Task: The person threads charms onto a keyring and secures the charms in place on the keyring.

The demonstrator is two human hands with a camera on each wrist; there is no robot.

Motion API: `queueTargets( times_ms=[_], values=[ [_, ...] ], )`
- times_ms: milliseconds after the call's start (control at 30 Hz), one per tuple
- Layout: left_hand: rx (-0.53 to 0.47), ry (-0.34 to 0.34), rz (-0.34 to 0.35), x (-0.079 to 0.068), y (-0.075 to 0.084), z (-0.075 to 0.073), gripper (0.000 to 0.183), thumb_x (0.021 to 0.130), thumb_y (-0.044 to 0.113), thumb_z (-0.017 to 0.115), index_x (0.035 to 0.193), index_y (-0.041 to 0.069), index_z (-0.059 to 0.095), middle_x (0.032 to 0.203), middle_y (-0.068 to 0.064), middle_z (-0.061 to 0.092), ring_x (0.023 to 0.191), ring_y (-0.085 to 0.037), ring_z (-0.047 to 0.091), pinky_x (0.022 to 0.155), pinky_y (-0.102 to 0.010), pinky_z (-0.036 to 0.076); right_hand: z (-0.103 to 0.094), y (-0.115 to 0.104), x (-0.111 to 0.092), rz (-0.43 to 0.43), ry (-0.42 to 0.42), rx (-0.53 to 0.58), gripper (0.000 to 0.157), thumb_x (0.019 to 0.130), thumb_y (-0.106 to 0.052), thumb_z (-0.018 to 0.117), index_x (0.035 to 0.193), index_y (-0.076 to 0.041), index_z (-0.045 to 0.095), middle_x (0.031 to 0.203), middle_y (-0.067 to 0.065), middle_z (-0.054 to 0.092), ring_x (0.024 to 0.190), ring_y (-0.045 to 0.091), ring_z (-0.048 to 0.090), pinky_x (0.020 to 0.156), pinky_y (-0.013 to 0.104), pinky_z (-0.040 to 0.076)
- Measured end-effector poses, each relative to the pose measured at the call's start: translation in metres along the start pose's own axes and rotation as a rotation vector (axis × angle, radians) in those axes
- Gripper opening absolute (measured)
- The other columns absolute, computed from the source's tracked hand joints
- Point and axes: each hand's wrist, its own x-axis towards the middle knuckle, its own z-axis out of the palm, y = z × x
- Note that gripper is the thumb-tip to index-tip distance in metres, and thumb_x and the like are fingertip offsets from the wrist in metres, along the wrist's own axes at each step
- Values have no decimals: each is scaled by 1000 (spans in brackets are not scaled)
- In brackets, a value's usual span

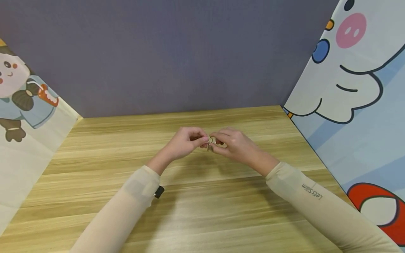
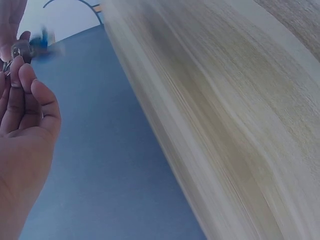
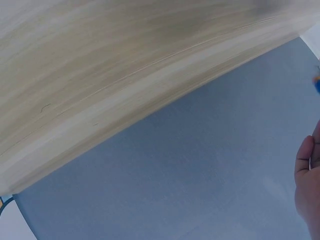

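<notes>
Item: ring (image 1: 211, 141), small, metal. Location: between the two hands, above the bench (image 1: 202, 218), just below the middle of the head view. A small dark piece shows at its six o'clock; its form is too small to tell.

Left hand (image 1: 186, 142): at the ring's nine o'clock. Grip pinching the ring between thumb and fingertips, presumably because so slight a thing leaves room for fingertips only.

Right hand (image 1: 235, 144): at the ring's three o'clock. Grip closed on the ring's opposite side, thumb at about seven o'clock and forefinger at ten from the hand's middle. Holding from both sides likely steadies the ring and leaves its centre in sight.

Attached or adjacent: blue piece (image 2: 44, 45), blurred, at three o'clock of the fingertips in the left wrist view; whether it joins the ring cannot be told.

Surroundings: grey wall (image 1: 174, 63) at twelve o'clock; cartoon panels at ten (image 1: 38, 112) and two (image 1: 341, 84). Pale sleeves (image 1: 110, 207) enter from seven and four. Black tab (image 1: 159, 192) at the left cuff, between seven and eight o'clock of the ring; purpose unclear.
</notes>
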Motion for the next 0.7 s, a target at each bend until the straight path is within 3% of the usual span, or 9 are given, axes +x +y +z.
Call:
queueTargets(
  times_ms=[133, 300, 500, 700],
  values=[
    [-13, 6, -3, -1, -1, -2, 16, 108, 20, 64, 104, 9, 76, 95, -12, 77, 87, -18, 72, 84, -42, 62, 0, 1, -1, 12, 10, 6, 25, 82, -1, 86, 106, 2, 77, 83, 8, 76, 72, 17, 70, 66, 30, 61],
    [-18, 7, -10, -2, 1, -4, 16, 108, 20, 64, 105, 9, 75, 96, -8, 76, 90, -21, 73, 84, -34, 62, -1, 2, -3, 21, 11, 8, 24, 83, -1, 85, 106, 1, 77, 83, 8, 76, 73, 18, 71, 68, 32, 62],
    [-17, -14, -7, -2, -1, -3, 17, 109, 21, 62, 104, 9, 74, 97, -9, 75, 95, -30, 73, 86, -36, 62, -1, 3, -3, 13, 18, 7, 24, 83, -2, 85, 105, 1, 77, 85, 8, 77, 74, 19, 72, 68, 31, 62],
    [10, -17, 12, 0, -4, -1, 20, 109, 24, 63, 104, 8, 75, 94, -5, 75, 89, -19, 71, 86, -43, 62, -1, 5, -1, -27, 22, -12, 27, 81, -2, 88, 105, 2, 77, 87, 10, 77, 74, 20, 72, 67, 31, 62]
  ],
)
